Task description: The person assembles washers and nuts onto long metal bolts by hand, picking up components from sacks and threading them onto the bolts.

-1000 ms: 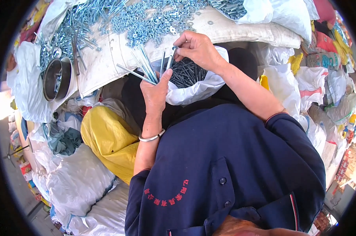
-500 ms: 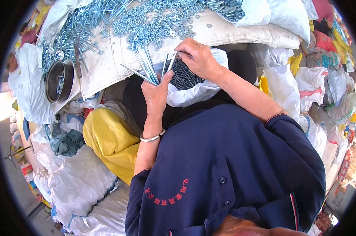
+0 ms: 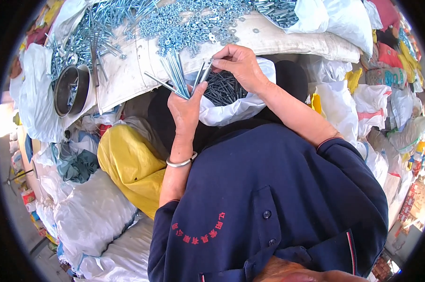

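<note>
Hands, bare and close together, at the mouth of a white bag (image 3: 236, 112). In the left hand (image 3: 184, 113), closed around their lower ends: a fan of thin, bright metal rods (image 3: 176, 75), tilted up and away, with one splayed farther left. Also held there, under the left thumb: a shorter, thicker metal piece (image 3: 204, 75), leaning toward the right hand (image 3: 240, 66). On the right, thumb and forefinger pinched together at the upper tip of that short piece. Too small to tell: any separate part between those fingertips.

Step in hand, judging by the pose: close fingertip work at the short piece's end, steadied from the left. Called for next, by the same judgement: a firm left hold against slipping rods, and fine right-hand control at the tip.

Inside the bag, a heap of dark, slender pieces (image 3: 224, 89). Beyond, a pale, cloth-covered surface (image 3: 128, 77), strewn with loose rods (image 3: 99, 28) at left and silvery nuts and washers (image 3: 189, 23) toward the middle. Near its left edge, a dark round bowl (image 3: 82, 89) with small metal parts inside. Beside the left forearm, a yellow sack (image 3: 130, 162); farther left, white sacks (image 3: 92, 207).
</note>
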{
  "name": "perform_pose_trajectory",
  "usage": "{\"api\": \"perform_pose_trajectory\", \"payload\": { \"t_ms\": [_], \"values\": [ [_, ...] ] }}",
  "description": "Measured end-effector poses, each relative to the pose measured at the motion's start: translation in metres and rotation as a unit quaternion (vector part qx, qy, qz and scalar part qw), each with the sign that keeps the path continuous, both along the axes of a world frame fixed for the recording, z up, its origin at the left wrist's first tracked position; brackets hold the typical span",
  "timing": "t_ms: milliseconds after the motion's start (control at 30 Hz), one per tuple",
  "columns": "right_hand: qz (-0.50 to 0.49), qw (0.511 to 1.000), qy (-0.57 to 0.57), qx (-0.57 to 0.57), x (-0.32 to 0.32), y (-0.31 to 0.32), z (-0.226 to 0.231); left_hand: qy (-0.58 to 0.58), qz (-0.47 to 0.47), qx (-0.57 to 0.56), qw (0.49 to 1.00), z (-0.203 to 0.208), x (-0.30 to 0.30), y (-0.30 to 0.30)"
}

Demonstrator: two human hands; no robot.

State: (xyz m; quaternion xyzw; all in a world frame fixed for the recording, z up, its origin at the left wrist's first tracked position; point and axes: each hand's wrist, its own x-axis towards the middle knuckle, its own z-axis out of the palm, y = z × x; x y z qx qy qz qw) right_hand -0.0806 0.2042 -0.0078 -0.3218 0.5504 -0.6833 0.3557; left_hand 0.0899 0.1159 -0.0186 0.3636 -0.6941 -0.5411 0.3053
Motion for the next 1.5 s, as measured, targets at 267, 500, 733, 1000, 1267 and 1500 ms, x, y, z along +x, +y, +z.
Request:
{"api": "perform_pose_trajectory", "payload": {
  "t_ms": [267,500,733,1000,1267,1500],
  "values": [
    [-0.034,0.958,0.282,0.049,-0.003,-0.007,0.026,0.075,-0.022,0.156,0.985,-0.013,0.004,-0.002],
    [-0.082,0.771,0.628,0.067,-0.070,-0.062,-0.010,0.109,-0.006,0.240,0.965,-0.001,-0.001,0.004],
    [-0.064,0.632,0.760,0.133,-0.054,-0.076,-0.012,0.098,-0.010,0.254,0.962,-0.005,0.006,0.005],
    [-0.019,0.915,0.394,0.083,-0.057,-0.059,0.005,0.123,0.012,0.274,0.954,0.003,0.002,0.001],
    [0.066,0.988,0.132,0.055,-0.031,-0.026,0.024,0.061,0.008,0.230,0.971,0.014,-0.008,0.001],
    [0.033,0.999,-0.011,0.002,-0.011,-0.011,0.000,0.010,0.019,0.128,0.992,-0.007,0.000,0.008]
  ]
}}
